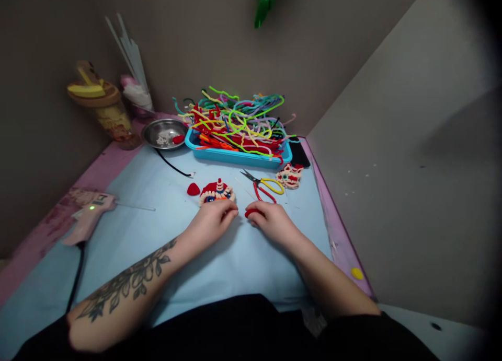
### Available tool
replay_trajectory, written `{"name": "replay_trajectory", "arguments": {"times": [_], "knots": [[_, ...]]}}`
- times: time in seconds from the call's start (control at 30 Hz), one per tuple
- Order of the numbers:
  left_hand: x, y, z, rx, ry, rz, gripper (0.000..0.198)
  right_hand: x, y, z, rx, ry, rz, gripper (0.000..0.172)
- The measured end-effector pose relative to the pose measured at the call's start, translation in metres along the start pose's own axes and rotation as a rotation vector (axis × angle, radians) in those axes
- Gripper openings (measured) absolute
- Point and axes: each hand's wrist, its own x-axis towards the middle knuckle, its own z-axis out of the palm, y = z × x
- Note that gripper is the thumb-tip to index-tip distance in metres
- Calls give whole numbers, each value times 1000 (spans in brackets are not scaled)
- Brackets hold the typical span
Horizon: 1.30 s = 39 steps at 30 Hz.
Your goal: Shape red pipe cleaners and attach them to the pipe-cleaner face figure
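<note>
My right hand (270, 218) is closed, thumb and fingers pinching a small red fuzzy piece (254, 212). A short gap away, my left hand (219, 217) is also closed in a pinch, its fingertips pressed together; whatever they hold is too small or hidden to make out. Just behind the left hand lies a red and cream lion-dance head made of pipe cleaners (214, 189), partly covered by that hand. Beside it rests a loose red fuzzy piece (193, 189). Scissors with one yellow and one red handle (257, 182) lie open beyond my right hand.
A blue basket (235, 156) heaped with coloured pipe cleaners stands at the back, with a steel bowl (164, 134) to its left. A pink glue gun (92, 217) trails its cord at left. Another lion head (290, 176) and a dark phone-like slab (301, 157) lie right.
</note>
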Motion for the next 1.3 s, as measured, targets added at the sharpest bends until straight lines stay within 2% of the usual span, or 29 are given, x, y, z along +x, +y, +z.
{"name": "replay_trajectory", "arguments": {"times": [0.1, 0.17, 0.3, 0.43, 0.67, 0.87, 0.97, 1.07, 1.17, 1.3], "knots": [[-2, 3, 4, -36, -46, 10, 21, -5, -1, 0, 317, -50, 189, 8], [-4, 4, 9, -69, -91, 31, 23, -8, -6, 2, 396, -64, 222, 12], [-5, 5, 16, -125, -102, 44, 26, -14, -19, 8, 402, -34, 189, 16], [-4, 5, 17, -215, -110, 48, 26, -16, -23, 7, 369, 52, 133, 16], [-5, 8, 12, -214, -24, 68, 23, -16, -28, -5, 255, 69, 88, 15], [-4, 10, 12, -234, 20, 14, 21, -15, -31, 2, 309, 122, 91, 16], [-5, 9, 12, -210, 64, 52, 20, -16, -30, 6, 269, 132, 94, 17], [-6, 8, 10, -165, 95, 89, 22, -16, -28, 7, 348, 136, 118, 21], [-5, 8, 8, -181, 71, 86, 24, -15, -26, 5, 402, 139, 105, 23], [-2, 10, 5, -321, -18, 53, 25, -17, -22, 3, 455, 92, 75, 34]]}}
